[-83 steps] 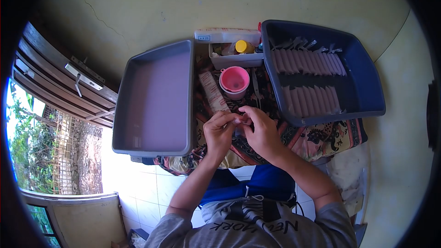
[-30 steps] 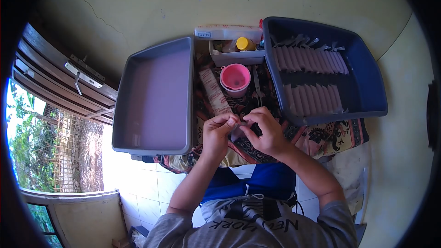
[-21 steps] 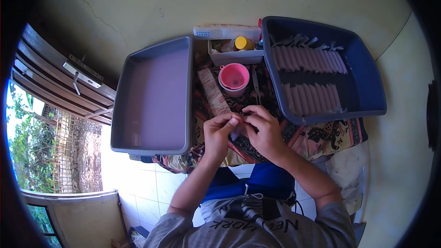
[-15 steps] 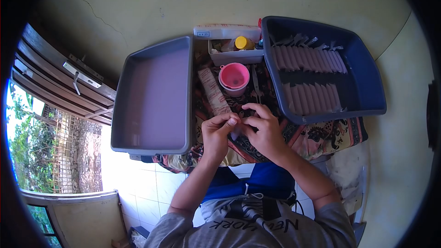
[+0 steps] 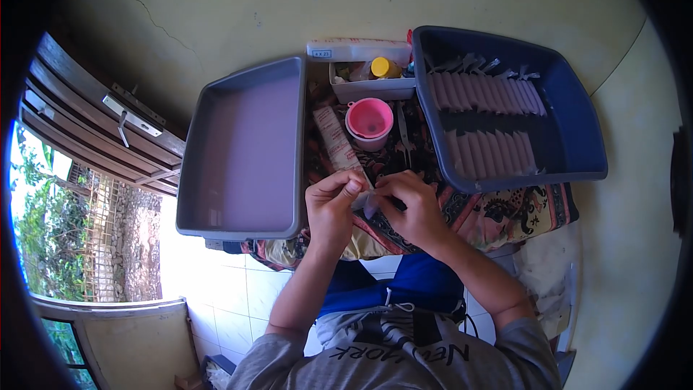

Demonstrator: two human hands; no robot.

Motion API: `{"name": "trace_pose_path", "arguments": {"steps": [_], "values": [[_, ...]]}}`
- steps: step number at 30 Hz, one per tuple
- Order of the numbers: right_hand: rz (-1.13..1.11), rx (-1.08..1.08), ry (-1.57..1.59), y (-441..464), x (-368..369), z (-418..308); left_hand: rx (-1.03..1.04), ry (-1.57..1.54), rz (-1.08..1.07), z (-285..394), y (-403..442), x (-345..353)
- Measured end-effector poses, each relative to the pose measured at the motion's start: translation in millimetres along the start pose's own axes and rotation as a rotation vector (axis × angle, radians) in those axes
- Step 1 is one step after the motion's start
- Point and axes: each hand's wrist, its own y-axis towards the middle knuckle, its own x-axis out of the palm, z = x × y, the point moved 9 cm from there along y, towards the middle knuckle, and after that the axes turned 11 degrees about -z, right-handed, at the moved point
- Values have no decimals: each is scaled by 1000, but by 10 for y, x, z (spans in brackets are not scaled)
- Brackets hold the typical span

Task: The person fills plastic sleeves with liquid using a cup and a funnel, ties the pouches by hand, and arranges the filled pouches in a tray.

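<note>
Over the front of the cloth-covered table, my left hand [image 5: 330, 209] and my right hand [image 5: 413, 209] pinch a small clear plastic bag [image 5: 368, 204] between thumbs and fingers. The bag hangs limp, partly hidden by the fingers. Just beyond my hands is a pink funnel [image 5: 369, 117] resting in a white cup [image 5: 369, 143]. A printed plastic packet [image 5: 334, 137] lies left of the cup, and a slim metal tool, perhaps scissors [image 5: 404, 137], lies to its right.
A grey tub [image 5: 297, 152] of pale purple liquid stands left. To the right, a dark blue tub [image 5: 586, 137] holds two rows of filled purple bags [image 5: 487, 92]. Behind are a grey box [image 5: 372, 91] with a yellow-lidded container [image 5: 385, 67] and a plastic-wrapped pack [image 5: 361, 50].
My hands have moved slightly apart, the left one shifting left. More of the plastic bag now shows between them, and my right fingers have curled down toward it.
</note>
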Motion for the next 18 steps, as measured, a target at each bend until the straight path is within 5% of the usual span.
{"name": "trace_pose_path", "arguments": {"steps": [6,18], "values": [[32,-10,125,28,26,54,12,-294,-79,-126,58,113],[-80,76,255,-5,68,100,-129,-297,-18,-67,144,164]]}}
